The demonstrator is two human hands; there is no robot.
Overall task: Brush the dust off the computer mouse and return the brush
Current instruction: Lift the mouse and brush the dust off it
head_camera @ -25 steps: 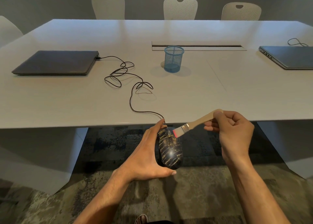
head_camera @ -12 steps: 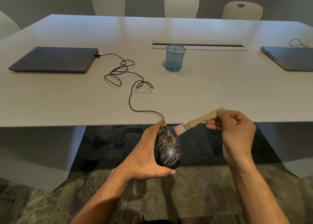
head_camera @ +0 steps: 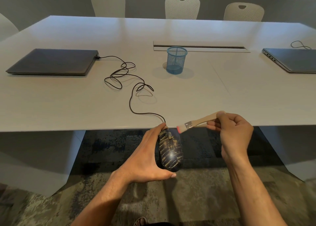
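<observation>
While the fingers (head_camera: 215,126) of the right hand (head_camera: 236,136) pinch the far end of a wooden brush (head_camera: 196,123), its pink-tipped bristles sit at the front right corner of a computer mouse (head_camera: 170,152), touching it or just short of it. The left hand (head_camera: 145,159) is wrapped around the mouse's left side and rear, thumb under its back end, holding it in the air just off the near edge of the table (head_camera: 188,102).

Short, light strokes away from the body, with the mouse tilted so dust drops to the carpet (head_camera: 119,145) rather than onto the tabletop, would probably serve best; the groove round the scroll wheel likely needs the bristle tips worked in.

Its cable (head_camera: 131,95) runs over the table edge, through a loose tangle, to a closed laptop (head_camera: 53,61) on the left, so pulling the mouse further back could drag on the plug.

Well beyond, an empty blue mesh cup (head_camera: 176,61) stands upright in open tabletop, seemingly the brush's home. Nothing lies between it and the right hand, though a careless reach could tip it.
</observation>
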